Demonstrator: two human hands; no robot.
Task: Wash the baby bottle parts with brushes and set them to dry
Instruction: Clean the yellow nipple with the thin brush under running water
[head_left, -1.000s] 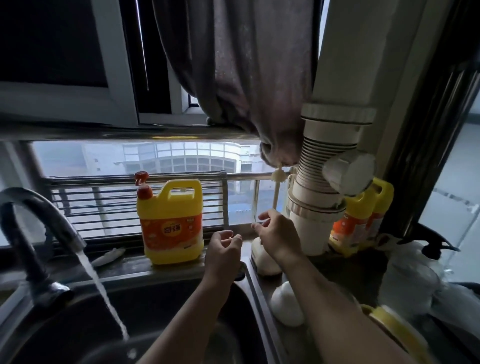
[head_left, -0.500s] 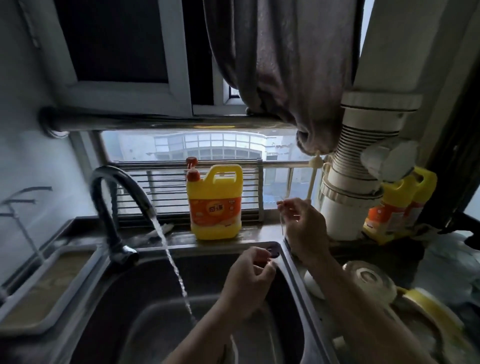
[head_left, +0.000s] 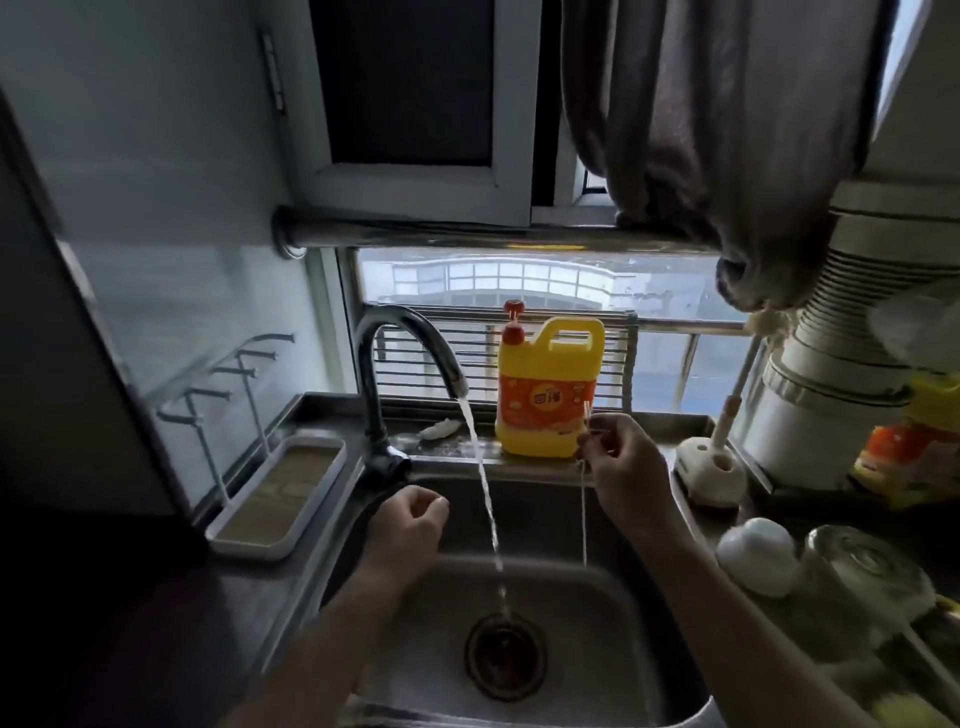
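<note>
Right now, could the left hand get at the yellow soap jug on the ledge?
Probably yes. The left hand looks empty over the sink, and the yellow soap jug stands uncovered behind it; only the running water falls between them.

Right hand (head_left: 628, 465) pinches a thin straw (head_left: 584, 519) over the sink (head_left: 613, 634), left hand (head_left: 410, 527) curled beside running water (head_left: 485, 493)
</note>
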